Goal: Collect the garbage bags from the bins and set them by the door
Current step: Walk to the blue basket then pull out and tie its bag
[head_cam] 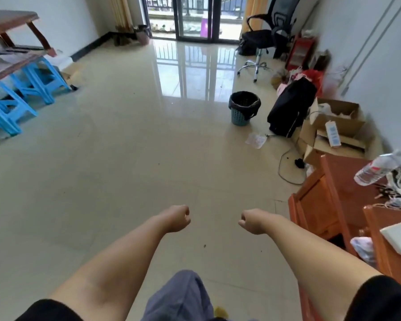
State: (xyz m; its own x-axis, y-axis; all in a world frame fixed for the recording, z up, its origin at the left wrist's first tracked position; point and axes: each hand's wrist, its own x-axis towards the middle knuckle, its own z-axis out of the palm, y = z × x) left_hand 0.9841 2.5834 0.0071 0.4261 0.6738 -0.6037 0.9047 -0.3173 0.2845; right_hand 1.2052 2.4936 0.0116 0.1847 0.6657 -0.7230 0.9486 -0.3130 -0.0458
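A small teal bin (240, 117) stands on the tiled floor, right of centre, lined with a black garbage bag (244, 102) folded over its rim. A second dark bin (143, 34) sits far back by the glass balcony door (196, 17). My left hand (177, 218) and my right hand (252, 221) are stretched out in front of me over bare floor, both curled into fists with nothing in them. They are well short of the teal bin.
Blue plastic stools (21, 93) and a wooden table stand at the left. On the right are an office chair (267, 35), a black suitcase (289, 107), cardboard boxes (336, 126), a loose cable (285, 167) and orange wooden furniture (333, 200) with a water bottle (375, 169).
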